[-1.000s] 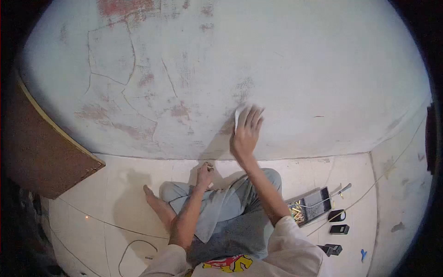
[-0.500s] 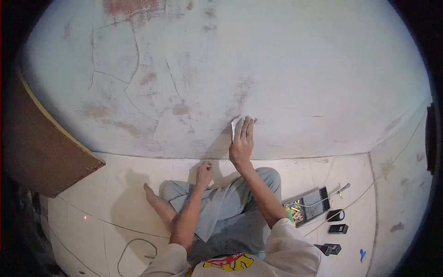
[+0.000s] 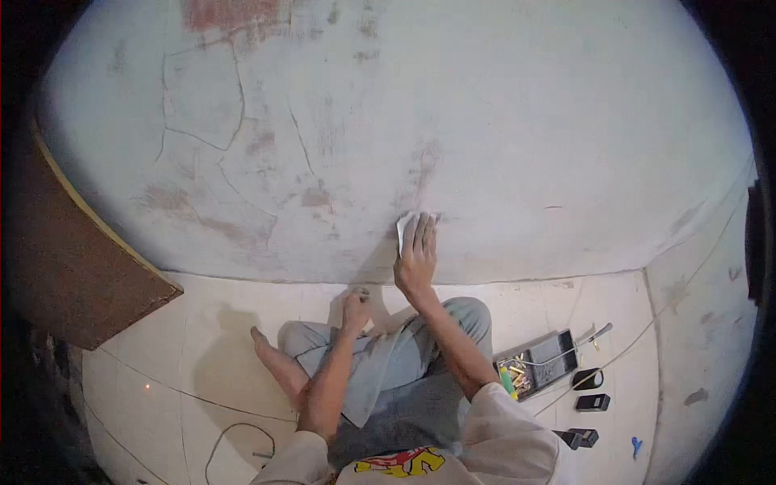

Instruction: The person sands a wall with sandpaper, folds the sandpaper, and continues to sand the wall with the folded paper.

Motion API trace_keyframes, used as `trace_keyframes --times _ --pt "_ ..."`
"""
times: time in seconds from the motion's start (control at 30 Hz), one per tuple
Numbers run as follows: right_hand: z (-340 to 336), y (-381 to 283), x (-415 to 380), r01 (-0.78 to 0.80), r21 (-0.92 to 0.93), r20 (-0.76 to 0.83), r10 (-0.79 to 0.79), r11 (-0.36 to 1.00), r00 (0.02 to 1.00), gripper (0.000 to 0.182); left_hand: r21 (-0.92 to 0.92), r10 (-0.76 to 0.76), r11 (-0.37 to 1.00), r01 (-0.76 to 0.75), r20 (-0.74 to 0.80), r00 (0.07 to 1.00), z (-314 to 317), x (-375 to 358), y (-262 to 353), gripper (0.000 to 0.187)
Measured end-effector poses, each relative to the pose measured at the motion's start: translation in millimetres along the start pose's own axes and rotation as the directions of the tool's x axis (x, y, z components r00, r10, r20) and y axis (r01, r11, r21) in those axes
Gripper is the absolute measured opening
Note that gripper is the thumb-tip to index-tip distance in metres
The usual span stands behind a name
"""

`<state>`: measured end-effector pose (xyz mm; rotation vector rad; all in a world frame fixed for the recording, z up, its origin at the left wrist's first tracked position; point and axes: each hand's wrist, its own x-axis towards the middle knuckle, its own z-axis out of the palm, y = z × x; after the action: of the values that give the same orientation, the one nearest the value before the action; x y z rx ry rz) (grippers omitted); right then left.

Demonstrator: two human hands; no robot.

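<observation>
My right hand [image 3: 416,257] lies against the patchy white wall [image 3: 517,145], fingers stretched upward and pressing a piece of sandpaper [image 3: 402,230] flat to it. Only the pale edge of the sheet shows beside the fingers; the side facing the wall is hidden. Dark smudges run up the wall just above the fingertips. Lower down, my left hand [image 3: 356,310] is raised near my folded leg, close to the wall's foot. Its fingers are curled in, and whatever they may hold is hidden.
A brown board [image 3: 89,259] with a yellowish edge stands at left. To the right lie a black tray [image 3: 543,364] with brass-coloured pieces, a hammer-like tool [image 3: 594,334], black blocks [image 3: 592,402] and a small blue item [image 3: 636,447]. Cables [image 3: 210,392] cross the floor.
My right hand and the sandpaper have slid slightly down and left along the wall. My left hand stays nearly in place; the whole view has shifted a little.
</observation>
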<state>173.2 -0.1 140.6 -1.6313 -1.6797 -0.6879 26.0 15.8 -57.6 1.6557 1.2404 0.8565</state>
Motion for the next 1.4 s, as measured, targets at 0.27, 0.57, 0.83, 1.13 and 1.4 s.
trace_keyframes --times 0.27,0.57,0.83,1.13,1.4 --pt "-86.2 4.4 143.7 -0.048 0.039 -0.409 0.06 0.998 0.91 0.06 -0.096 -0.157 0.982 0.162 0.06 0.986 -16.2 -14.4 46.2 0.022" --pt "-16.0 22.1 18.8 0.121 -0.065 0.064 -0.117 0.991 0.991 0.05 0.002 -0.197 0.98 0.197 -0.005 0.98 -4.9 -9.1 28.4 0.019" --pt "-86.0 60.3 115.8 0.019 -0.069 -0.279 -0.038 0.997 0.96 0.06 0.056 -0.03 0.998 0.028 0.047 0.998 7.7 2.5 -16.9 0.02" --pt "-54.9 74.8 44.3 0.503 -0.189 0.216 -0.464 0.843 0.859 0.056 0.003 -0.113 0.994 0.113 0.001 0.994 0.8 -3.5 6.6 0.017" --pt "-154.4 108.6 195.1 0.158 -0.283 -0.455 -0.277 0.946 0.847 0.058 0.014 -0.152 0.988 0.151 0.03 0.988 1.2 -6.9 15.6 0.019"
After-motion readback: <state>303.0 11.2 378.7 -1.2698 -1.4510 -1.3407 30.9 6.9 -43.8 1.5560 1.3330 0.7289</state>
